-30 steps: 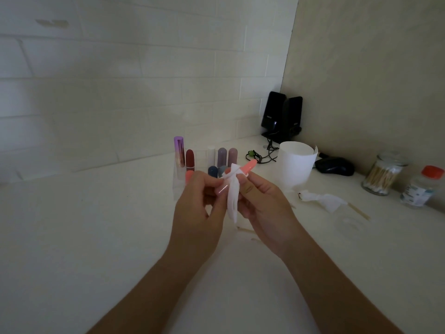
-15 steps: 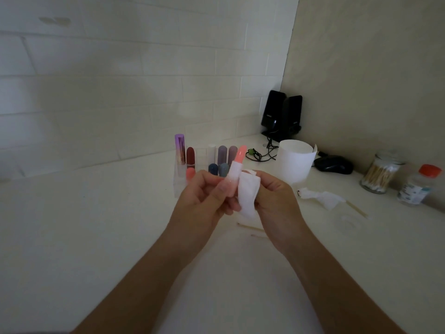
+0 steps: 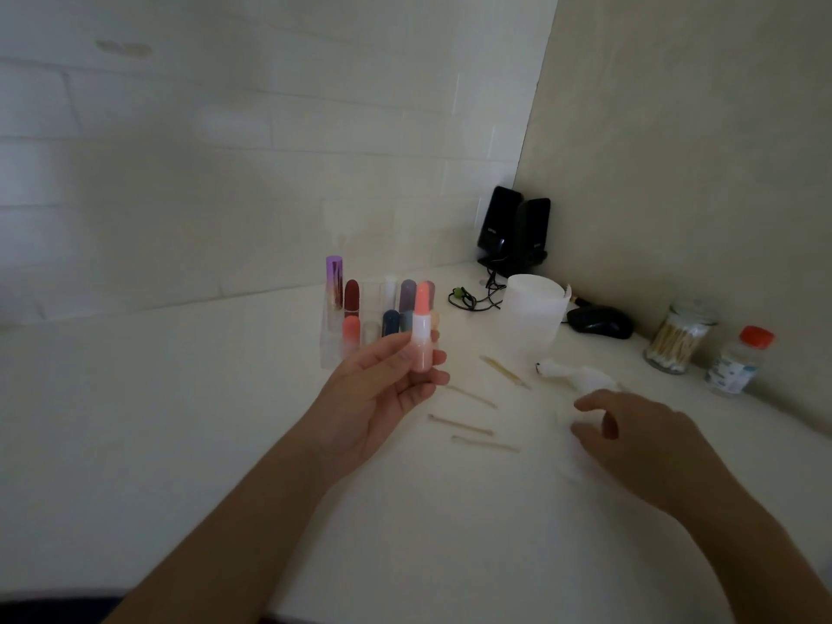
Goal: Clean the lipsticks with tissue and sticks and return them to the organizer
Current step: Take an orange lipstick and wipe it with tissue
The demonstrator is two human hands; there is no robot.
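My left hand (image 3: 382, 389) holds a pink lipstick (image 3: 422, 335) upright by its pale base, its coral cap on top. It sits just in front of the clear organizer (image 3: 332, 349), which holds several lipsticks: purple (image 3: 334, 281), dark red (image 3: 351, 297), coral (image 3: 350, 335) and blue (image 3: 391, 322). My right hand (image 3: 639, 439) is low over the table to the right, blurred. A white tissue (image 3: 571, 416) shows between its thumb and fingers. Several wooden sticks (image 3: 459, 425) lie on the table between my hands.
A crumpled used tissue (image 3: 585, 376) lies beyond my right hand. Behind it stand a white cup (image 3: 533, 317), a black mouse (image 3: 601, 322), a jar of cotton swabs (image 3: 680, 337) and a red-capped bottle (image 3: 738, 360). Black speakers (image 3: 513, 231) fill the corner.
My right hand has pulled the tissue off the lipstick and swung right and down toward the table. My left hand keeps the lipstick upright, now bare.
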